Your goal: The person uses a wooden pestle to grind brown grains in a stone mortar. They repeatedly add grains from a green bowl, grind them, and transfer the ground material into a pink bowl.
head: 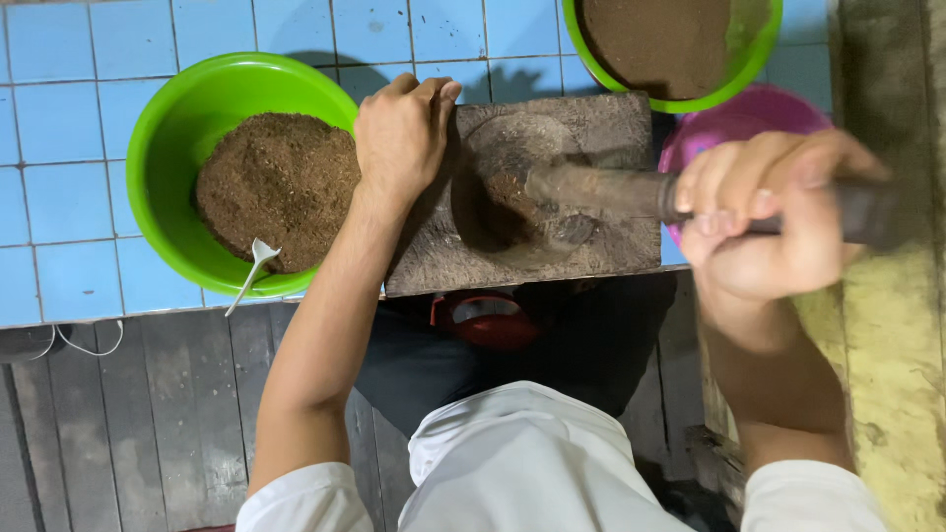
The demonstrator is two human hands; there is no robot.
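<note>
My left hand (pixel 399 133) rests on the left rim of a square wooden mortar block (pixel 611 123), fingers curled over its edge. My right hand (pixel 778 212) grips a long dark pestle (pixel 601 189), blurred by motion, whose tip sits in the round hollow (pixel 503 197) holding brown ground powder. To the left stands a green bowl (pixel 168 128) with a mound of the same brown powder (pixel 276 187) and a white plastic spoon (pixel 251 274) leaning on its near rim.
A second green bowl (pixel 759 59) of brown powder is at the top right, a pink bowl (pixel 744 118) beneath my right hand. Blue tiles (pixel 69 108) lie under the bowls, dark wooden planks (pixel 148 414) nearer me, a yellowish wall (pixel 892 374) at right.
</note>
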